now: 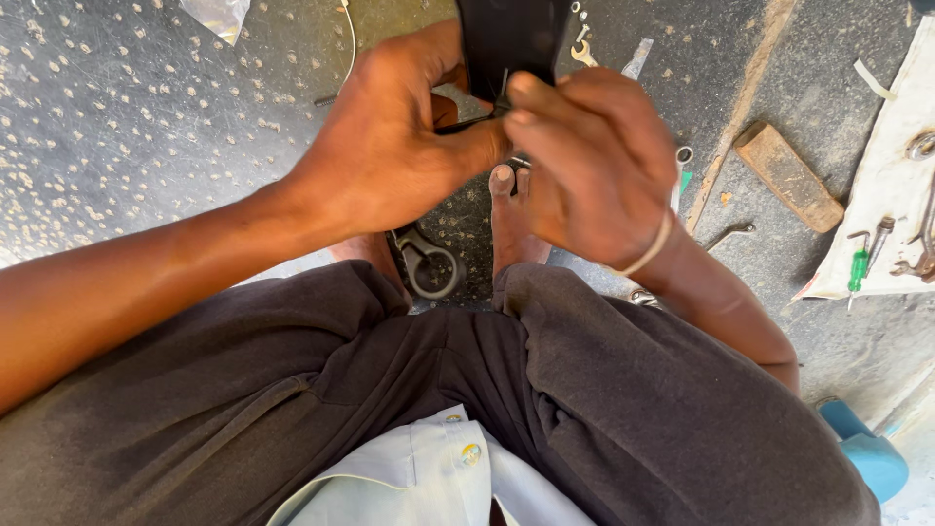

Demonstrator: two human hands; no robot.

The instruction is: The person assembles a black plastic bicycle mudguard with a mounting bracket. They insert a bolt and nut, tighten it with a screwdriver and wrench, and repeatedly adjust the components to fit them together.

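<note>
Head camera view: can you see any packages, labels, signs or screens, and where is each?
Clear crumpled plastic bag: top edge, left of the hands, on the speckled grey floor; the only package-like thing.
Labels, signs, screens: none visible.

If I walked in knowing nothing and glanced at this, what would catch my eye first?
First, the two hands meeting at the top centre: the left hand and the right hand both grip a flat black part held above the person's bare feet. Next, the tools scattered on the ground at the right: a wooden block and a green-handled screwdriver lying on a pale cloth. A grey clamp-like tool lies between the feet.
</note>
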